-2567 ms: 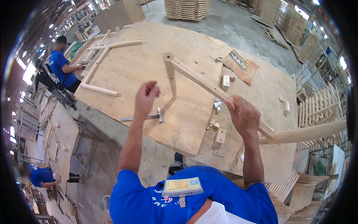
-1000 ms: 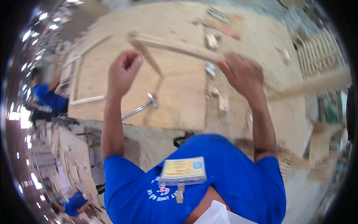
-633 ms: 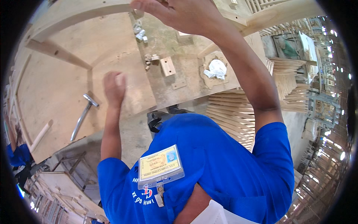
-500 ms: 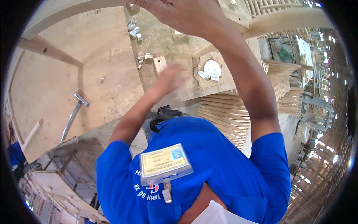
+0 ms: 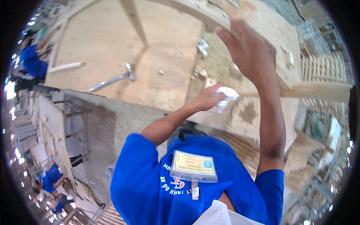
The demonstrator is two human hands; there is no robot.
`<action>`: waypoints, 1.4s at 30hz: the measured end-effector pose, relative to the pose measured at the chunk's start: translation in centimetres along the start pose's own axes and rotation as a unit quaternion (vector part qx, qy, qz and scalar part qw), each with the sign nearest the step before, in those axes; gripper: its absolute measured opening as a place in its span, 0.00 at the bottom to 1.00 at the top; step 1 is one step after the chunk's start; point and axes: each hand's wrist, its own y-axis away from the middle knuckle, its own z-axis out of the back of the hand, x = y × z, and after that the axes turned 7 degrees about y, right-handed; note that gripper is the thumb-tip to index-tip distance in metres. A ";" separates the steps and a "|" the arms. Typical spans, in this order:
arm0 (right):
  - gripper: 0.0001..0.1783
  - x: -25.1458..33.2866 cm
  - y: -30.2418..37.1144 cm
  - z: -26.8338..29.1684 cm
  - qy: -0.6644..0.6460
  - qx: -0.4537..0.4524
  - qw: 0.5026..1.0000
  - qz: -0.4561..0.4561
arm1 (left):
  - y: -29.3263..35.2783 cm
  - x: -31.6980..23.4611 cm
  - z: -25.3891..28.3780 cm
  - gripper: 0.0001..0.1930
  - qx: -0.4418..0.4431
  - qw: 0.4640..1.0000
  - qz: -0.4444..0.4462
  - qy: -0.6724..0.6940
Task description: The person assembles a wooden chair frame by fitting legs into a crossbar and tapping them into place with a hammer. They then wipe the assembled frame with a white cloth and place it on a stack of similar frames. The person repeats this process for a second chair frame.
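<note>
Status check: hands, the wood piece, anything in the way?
Left hand gripping white rag. Right hand holding wooden frame piece overhead. Hammer lying on workbench, apart.

I note the hammer (image 5: 112,78) lying on the worktop (image 5: 168,48) at ten o'clock from my left hand (image 5: 210,98), the wooden strip (image 5: 65,67) farther out at nine, the rag (image 5: 226,96) in that hand's fingers (image 5: 217,90).

Left hand (image 5: 208,98) grips a white rag (image 5: 226,96); right hand (image 5: 250,52) holds a wooden beam (image 5: 210,15).

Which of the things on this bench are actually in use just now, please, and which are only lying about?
In use: white rag in the left hand; wooden frame held by the right hand.
Lying about: hammer; loose stick; small scraps.
</note>
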 end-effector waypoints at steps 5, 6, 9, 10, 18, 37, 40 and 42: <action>0.16 1.9 -0.7 0.6 -0.041 -0.011 0.999 0.024 | 9.4 -18.8 20.6 0.14 -0.492 0.834 -0.248 0.020; 0.16 2.4 -0.7 0.9 -0.049 -0.016 0.998 0.033 | 11.1 -23.0 23.2 0.15 -0.543 0.789 -0.279 -0.068; 0.15 3.4 -0.4 0.8 -0.048 -0.031 0.998 0.040 | 10.1 -31.1 27.9 0.17 -0.458 0.799 -0.349 -0.174; 0.15 3.7 -0.1 0.7 -0.050 -0.033 0.997 0.042 | 8.7 -32.4 28.7 0.19 -0.419 0.803 -0.348 -0.240; 0.16 3.6 0.4 1.0 -0.009 -0.024 1.000 0.005 | 3.3 -34.5 29.9 0.22 -0.400 0.771 -0.175 -0.464; 0.26 -1.1 -2.5 -0.4 0.036 0.066 0.997 -0.034 | 4.0 -17.8 27.1 0.16 -0.433 0.859 -0.238 -0.133; 0.28 -2.2 -3.0 0.6 0.042 0.054 0.996 -0.050 | 2.0 -2.8 10.0 0.20 -0.177 0.907 -0.246 -0.294; 0.29 -0.6 -5.2 0.3 0.030 0.046 0.998 -0.016 | -1.2 3.5 -4.5 0.25 -0.007 0.977 -0.161 -0.136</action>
